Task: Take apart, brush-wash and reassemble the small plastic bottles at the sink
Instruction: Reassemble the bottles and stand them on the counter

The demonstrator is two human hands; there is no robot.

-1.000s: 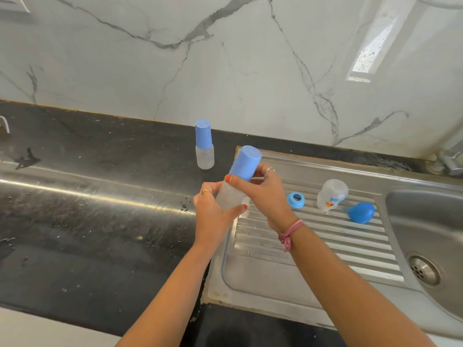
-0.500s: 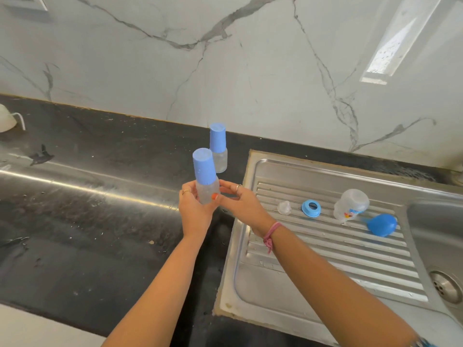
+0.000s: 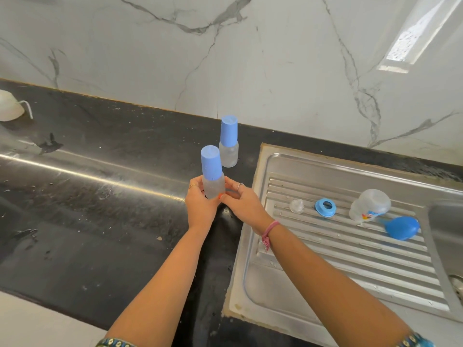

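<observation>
A small clear bottle with a tall blue cap (image 3: 212, 171) stands upright over the black counter, held from both sides. My left hand (image 3: 200, 205) grips its lower body and my right hand (image 3: 241, 204) holds it from the right with thumb and fingers. A second capped bottle (image 3: 228, 142) stands just behind it near the wall. On the steel draining board (image 3: 338, 256) lie a clear teat (image 3: 297, 206), a blue ring collar (image 3: 325, 207), a clear bottle body on its side (image 3: 369, 205) and a blue dome cap (image 3: 402, 227).
The black counter (image 3: 100, 221) stretches left, wet in patches. A white cup-like object (image 3: 10, 106) sits at the far left by the marble wall. The sink basin's edge (image 3: 451, 221) shows at the right.
The held bottle went from tilted over the draining board's left edge to upright over the counter, lower and nearer the second bottle. My right hand slid from the cap to the bottle's body.
</observation>
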